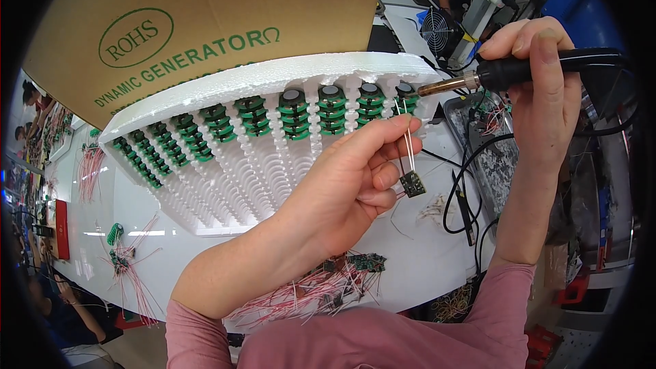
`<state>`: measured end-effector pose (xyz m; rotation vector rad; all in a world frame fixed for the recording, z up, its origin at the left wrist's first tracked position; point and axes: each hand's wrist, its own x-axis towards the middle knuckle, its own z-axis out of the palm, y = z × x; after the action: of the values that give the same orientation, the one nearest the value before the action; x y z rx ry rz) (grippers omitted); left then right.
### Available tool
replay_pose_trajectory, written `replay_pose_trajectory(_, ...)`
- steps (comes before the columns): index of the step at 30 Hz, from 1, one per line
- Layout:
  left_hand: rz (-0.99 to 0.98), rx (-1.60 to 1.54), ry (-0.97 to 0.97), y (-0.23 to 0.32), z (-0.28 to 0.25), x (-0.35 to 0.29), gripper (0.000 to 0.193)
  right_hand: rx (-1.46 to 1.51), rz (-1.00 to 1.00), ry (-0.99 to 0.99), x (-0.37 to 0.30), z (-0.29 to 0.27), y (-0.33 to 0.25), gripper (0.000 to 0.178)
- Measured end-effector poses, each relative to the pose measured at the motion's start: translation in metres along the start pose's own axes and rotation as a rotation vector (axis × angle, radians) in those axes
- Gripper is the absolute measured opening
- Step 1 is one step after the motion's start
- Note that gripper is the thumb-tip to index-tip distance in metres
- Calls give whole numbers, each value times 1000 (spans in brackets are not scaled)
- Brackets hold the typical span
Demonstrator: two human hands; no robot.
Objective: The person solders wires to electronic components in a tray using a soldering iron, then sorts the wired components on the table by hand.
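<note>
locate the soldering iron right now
The soldering iron is upper right in the head view, in the right hand's grip, pointing left by the foam tray.

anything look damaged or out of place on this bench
The white foam tray has a ragged upper rim, chipped in places, so it looks damaged. At the near edge of the white table, thin red and white wires lie tangled among small circuit boards, which looks untidy.
</note>
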<state>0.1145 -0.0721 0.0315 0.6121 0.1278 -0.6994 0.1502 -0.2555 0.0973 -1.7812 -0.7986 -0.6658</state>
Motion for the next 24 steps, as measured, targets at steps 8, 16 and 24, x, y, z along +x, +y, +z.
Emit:
replay_pose_trajectory(8,-35,-23,10,4,-1,4,17,12,29,4,2,2,2,24)
replay_pose_trajectory(16,-43,-25,8,7,1,7,17,11,13,-15,6,0,5,24)
replay_pose_trajectory(24,-45,-22,5,10,-1,8,16,18,14,-32,8,1,9,24)
